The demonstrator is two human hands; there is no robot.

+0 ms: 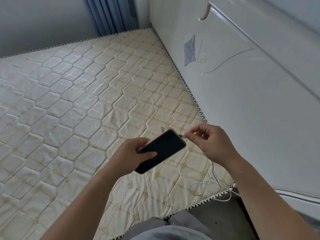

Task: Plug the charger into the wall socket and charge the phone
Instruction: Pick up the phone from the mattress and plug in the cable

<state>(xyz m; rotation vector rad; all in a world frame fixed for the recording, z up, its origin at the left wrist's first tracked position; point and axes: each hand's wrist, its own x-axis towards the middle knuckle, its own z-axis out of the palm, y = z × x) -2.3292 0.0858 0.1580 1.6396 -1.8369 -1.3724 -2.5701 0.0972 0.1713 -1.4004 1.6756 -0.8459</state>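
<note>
While the left hand [134,153] grips the flat black phone [161,151], the right hand [210,144] pinches the thin white cable's plug [183,135] just beside its end, not yet in.

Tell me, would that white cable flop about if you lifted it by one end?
Probably floppy: the white cable lies in loose loops on the mattress. It likely weighs little, since the right hand pinches its plug end with just the fingertips. Its trailing slack might snag.

No readable text, label, brand or number anywhere, the dark phone [161,150] screen included.
</note>
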